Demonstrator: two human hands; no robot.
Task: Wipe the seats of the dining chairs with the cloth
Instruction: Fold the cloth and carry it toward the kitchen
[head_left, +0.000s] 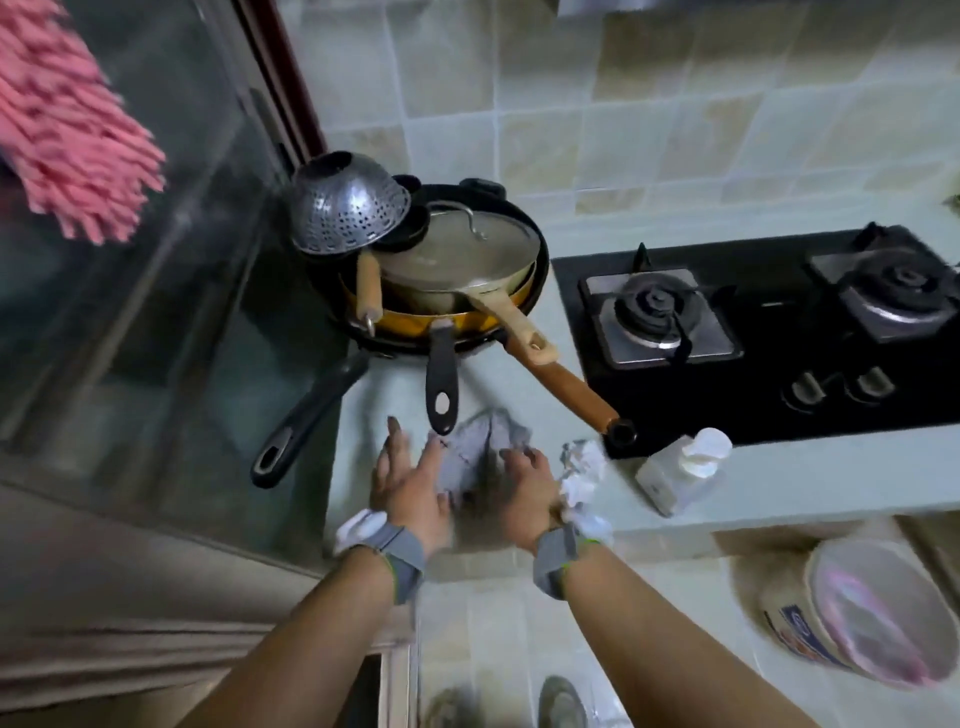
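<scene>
Pale green tiles cover the surface (810, 483) and the wall behind it. Both hands reach onto a crumpled grey cloth (475, 457) lying on the surface between them. Left hand (410, 486) lies with fingers spread and fairly straight on the cloth's left edge; right hand (527, 486) has its fingers bent down onto the cloth's right side, though whether it grips is blurred. Just beyond the hands sits a stack of pans (441, 280) with a colander (348, 208). Right of the right hand lie crumpled white paper (582, 475) and a white bottle (680, 473), with a gas hob (769, 322) beyond.
</scene>
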